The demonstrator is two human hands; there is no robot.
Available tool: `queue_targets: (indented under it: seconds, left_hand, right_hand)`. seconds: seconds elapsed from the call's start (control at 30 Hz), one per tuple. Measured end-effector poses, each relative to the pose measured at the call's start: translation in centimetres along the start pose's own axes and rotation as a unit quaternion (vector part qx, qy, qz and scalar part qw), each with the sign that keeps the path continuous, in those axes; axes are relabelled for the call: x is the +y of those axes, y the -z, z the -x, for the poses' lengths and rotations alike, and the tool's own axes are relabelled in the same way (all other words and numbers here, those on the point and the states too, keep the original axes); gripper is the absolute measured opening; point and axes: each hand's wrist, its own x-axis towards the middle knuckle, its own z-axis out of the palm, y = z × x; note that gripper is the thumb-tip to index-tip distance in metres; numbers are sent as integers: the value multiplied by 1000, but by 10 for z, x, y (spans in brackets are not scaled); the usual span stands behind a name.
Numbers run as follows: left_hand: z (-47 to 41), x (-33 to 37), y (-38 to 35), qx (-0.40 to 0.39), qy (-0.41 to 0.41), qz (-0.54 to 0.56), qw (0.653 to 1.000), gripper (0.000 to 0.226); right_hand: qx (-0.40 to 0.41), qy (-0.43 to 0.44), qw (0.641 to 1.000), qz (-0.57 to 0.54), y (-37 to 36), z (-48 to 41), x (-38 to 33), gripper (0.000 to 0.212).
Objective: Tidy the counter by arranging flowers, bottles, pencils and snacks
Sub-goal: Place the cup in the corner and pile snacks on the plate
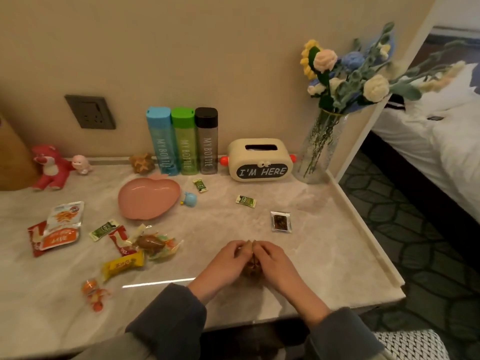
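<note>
Now I am looking down at a pale marble counter (324, 255) running against a beige wall (207, 48), with a bed (441, 141) lying beyond it at the right of the frame. A raised lip (363, 229) is bordering the counter's right edge, and bare stone is lying around my hands at lower centre. My left hand (226, 263) and right hand (275, 263) are meeting there, the fingers of both curling round a small brown thing (251, 266) I cannot identify. Loose snack packets (63, 224) are lying at lower left beside a pink plate (148, 198). Three bottles (184, 144) and the vase of flowers (320, 144) are standing along the wall, well apart from my hands.
</note>
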Motion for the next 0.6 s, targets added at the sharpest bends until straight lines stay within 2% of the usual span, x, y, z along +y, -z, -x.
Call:
queue_targets:
  seconds: [0.27, 0.37, 0.47, 0.6]
  left_hand:
    - [12, 14, 61, 118, -15, 108, 987, 39]
    - [17, 15, 100, 155, -25, 115, 981, 39]
    - [20, 12, 142, 200, -16, 118, 973, 42]
    - [19, 6, 198, 234, -32, 128, 963, 44]
  right_hand:
    - [-54, 63, 994, -73, -20, -24, -74, 24]
    - [-99, 67, 989, -86, -41, -38, -110, 19]
    - [-131, 62, 986, -88, -69, -56, -141, 27]
    - [-135, 72, 984, -92, -113, -82, -178, 31]
